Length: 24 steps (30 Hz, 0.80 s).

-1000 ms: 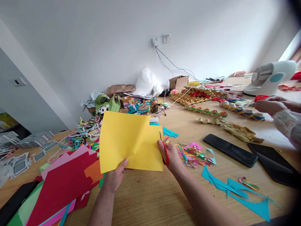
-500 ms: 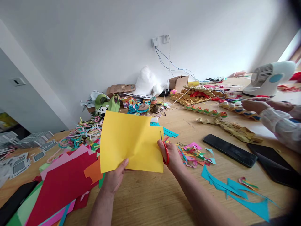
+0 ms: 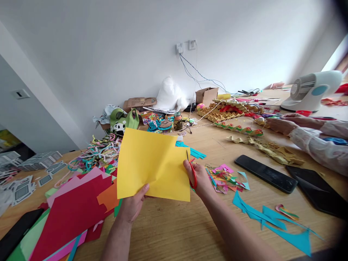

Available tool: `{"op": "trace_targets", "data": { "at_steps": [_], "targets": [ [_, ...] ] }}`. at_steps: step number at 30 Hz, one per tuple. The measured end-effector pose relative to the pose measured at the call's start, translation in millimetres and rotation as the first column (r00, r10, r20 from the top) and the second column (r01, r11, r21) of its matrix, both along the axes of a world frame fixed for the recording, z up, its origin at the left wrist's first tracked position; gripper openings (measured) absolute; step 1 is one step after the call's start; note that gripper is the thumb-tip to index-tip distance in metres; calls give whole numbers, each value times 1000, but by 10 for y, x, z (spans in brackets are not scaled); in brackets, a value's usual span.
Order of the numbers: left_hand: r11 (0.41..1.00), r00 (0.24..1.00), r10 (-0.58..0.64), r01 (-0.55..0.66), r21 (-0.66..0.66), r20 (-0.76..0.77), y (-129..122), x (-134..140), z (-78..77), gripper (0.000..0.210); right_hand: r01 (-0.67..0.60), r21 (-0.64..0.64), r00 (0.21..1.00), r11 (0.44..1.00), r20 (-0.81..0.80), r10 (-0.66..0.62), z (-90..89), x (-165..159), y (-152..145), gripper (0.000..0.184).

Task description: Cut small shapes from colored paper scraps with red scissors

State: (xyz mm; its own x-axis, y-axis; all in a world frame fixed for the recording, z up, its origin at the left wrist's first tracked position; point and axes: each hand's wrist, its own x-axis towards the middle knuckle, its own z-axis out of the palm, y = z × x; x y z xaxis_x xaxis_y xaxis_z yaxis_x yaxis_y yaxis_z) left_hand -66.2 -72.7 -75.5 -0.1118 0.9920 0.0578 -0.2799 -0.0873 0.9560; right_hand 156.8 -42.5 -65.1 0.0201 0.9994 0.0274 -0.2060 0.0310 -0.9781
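Observation:
A yellow sheet of paper (image 3: 146,163) is held up above the table, its upper right corner notched. My left hand (image 3: 134,204) pinches its bottom edge, thumb on the front. At the sheet's right edge my right hand (image 3: 199,177) grips red-handled scissors (image 3: 194,174). Their blade tips point upward in front of the paper near its right edge; most of the blades is hidden by my fingers. Blue paper strips (image 3: 191,149) lie behind the sheet, and small coloured paper scraps (image 3: 225,177) lie to the right of my right hand.
Stacked red paper (image 3: 67,206) and other coloured sheets cover the left side. A black phone (image 3: 266,173), a dark tablet (image 3: 318,188) and blue offcuts (image 3: 261,214) lie to the right. Another person's hands (image 3: 282,125) work beside egg-carton strips (image 3: 239,128). A white fan (image 3: 310,90) stands behind.
The yellow paper, my hands and the scissors have shifted very slightly to the right. The other person's hands have moved left along the egg-carton strip.

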Motion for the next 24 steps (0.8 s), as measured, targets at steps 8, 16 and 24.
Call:
{"op": "trace_targets", "data": {
  "at_steps": [8,16,24],
  "targets": [
    [1000,1000,2,-2,-12,-2,-6,10,3,69,-13,-10,1000,1000,-24,13,67,-6,-39,56],
    [999,999,-32,32,-7,-20,-1,-8,-17,68,12,-6,998,1000,63,-12,58,22,-36,61],
    [998,997,-61,61,-9,-36,-10,-3,-20,70,31,-18,996,999,87,-30,76,25,-39,63]
  ]
}}
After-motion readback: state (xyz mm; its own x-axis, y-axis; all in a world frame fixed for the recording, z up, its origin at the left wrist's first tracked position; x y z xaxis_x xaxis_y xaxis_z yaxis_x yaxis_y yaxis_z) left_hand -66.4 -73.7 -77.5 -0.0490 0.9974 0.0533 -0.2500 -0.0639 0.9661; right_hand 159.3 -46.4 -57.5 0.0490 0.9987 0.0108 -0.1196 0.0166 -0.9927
